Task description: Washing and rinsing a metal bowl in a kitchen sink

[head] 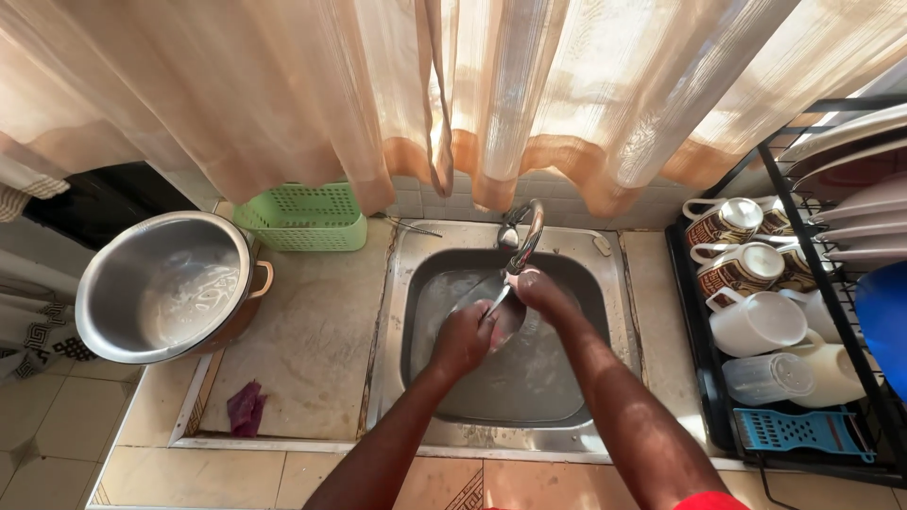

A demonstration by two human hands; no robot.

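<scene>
both hands over the sink (pixel 567 425), under the tap (pixel 525 234). left hand (pixel 461 338) closed around the edge of a shiny metal lid (pixel 491 307), fingers curled over its near rim. right hand (pixel 540 293) closed on the lid's far side, just below the tap spout. lid is tilted, held above the basin between the two hands, not resting on the bottom as far as can be told. something pinkish shows under the left fingers, too small to tell what it is. cannot tell if water is running.

sink is steel, set in a tiled desk (pixel 312 349). basin looks wet, otherwise only the lid and hands in it.

left of the sink: large steel pot (pixel 165 288) with a copper-coloured handle, sitting at the desk's left edge, well apart from the hands. inside looks wet. green plastic basket (pixel 302 219) at the back against the wall, just behind the pot. small purple rag (pixel 246 408) lying near the front edge of the desk.

right of the sink: black wire rack (pixel 704 378) holding patterned cups (pixel 727 227) upside down or on their sides, white mugs (pixel 756 323), a clear plastic tub (pixel 767 378), a blue grater (pixel 803 431) lying flat at the front. plates (pixel 850 179) stand on the upper tier. blue bowl edge (pixel 883 321) at far right.

sheer peach curtain (pixel 453 94) hangs behind the tap, backlit.
</scene>
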